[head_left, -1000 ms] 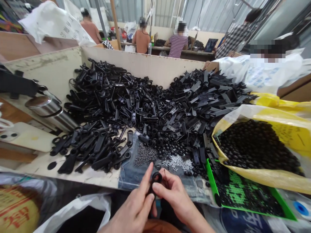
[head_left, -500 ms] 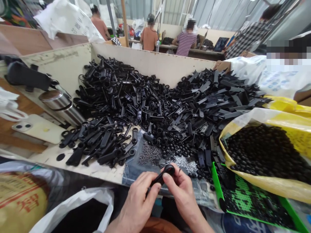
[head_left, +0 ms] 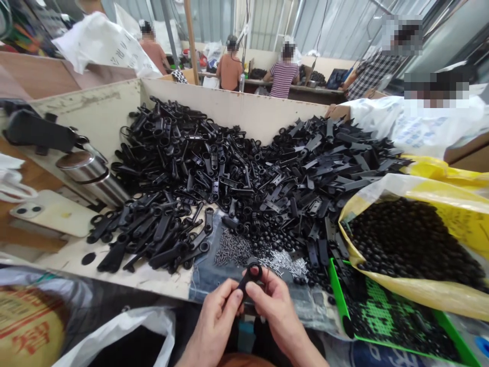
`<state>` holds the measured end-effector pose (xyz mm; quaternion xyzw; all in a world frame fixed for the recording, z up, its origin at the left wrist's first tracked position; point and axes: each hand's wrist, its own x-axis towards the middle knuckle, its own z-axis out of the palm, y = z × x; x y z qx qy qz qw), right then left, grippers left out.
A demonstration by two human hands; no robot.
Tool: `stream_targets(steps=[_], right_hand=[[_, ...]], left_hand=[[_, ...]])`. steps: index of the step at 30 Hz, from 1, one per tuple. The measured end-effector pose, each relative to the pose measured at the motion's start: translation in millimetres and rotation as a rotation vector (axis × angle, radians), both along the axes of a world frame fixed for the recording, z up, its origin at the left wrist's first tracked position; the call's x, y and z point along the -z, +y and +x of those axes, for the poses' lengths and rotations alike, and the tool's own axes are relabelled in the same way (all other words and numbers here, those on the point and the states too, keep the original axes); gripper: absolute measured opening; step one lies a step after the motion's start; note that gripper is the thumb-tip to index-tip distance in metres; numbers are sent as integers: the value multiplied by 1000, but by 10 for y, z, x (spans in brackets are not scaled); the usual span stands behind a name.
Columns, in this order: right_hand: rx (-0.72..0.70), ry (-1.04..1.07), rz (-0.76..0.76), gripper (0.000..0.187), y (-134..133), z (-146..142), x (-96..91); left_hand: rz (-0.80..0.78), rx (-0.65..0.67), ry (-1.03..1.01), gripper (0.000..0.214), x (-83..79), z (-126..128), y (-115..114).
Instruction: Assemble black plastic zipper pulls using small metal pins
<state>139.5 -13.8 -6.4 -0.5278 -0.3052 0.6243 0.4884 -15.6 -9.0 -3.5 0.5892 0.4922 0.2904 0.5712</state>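
Note:
Between my two hands is a black plastic part with a ring-shaped end (head_left: 253, 272), held over the front edge of the bench. My left hand (head_left: 218, 313) is closed on its narrow body. My right hand (head_left: 273, 300) grips it near the ring, with the thumb just below the opening. Just beyond my hands lie small silver pins (head_left: 286, 263), a heap of small dark screws or springs (head_left: 232, 247) and round black caps (head_left: 267, 237) on a blue denim cloth (head_left: 206, 278). What the fingers do behind the part is hidden.
Big piles of black plastic parts (head_left: 183, 148) fill the bench, with more ring-ended pieces (head_left: 160, 229) at left. A steel flask (head_left: 91, 176) and a phone (head_left: 51, 211) stand left. At right are a yellow bag (head_left: 355, 255) of black balls and a green tray (head_left: 338, 290). People sit beyond.
The ringed part has turned more upright, so its opening faces me more. Both hands have shifted slightly left and down in the view, and the camera has tilted a little.

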Motion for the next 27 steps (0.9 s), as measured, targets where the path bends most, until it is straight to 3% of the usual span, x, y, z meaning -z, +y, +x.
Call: stream_targets(steps=[2, 6, 9, 12, 16, 19, 21, 24, 27], right_hand=[[-54, 27, -4, 62, -24, 76, 11], [-76, -24, -69, 71, -26, 198, -9], [-195, -313, 15, 52, 27, 224, -28], [-340, -700, 217, 25, 82, 217, -28], [-458, -812, 325, 8, 82, 225, -23], [-524, -835, 380, 8, 64, 235, -33], [-587, -888, 422, 10, 66, 229, -44], [-682, -987, 510, 12, 67, 213, -54], [-656, -1079, 648, 13, 18, 212, -15]], left_hand=[[134, -18, 92, 34, 32, -68, -15], [686, -29, 335, 16, 160, -213, -60], [932, 14, 491, 25, 293, -239, -101], [980, -12, 564, 26, 404, -198, -169], [791, -99, 509, 22, 436, -226, -313], [501, -187, 380, 13, 422, -338, -427], [154, -227, 225, 30, 450, -379, -470], [-337, -156, -65, 53, 543, -305, -474], [-455, -123, -195, 63, 575, -186, -450]])
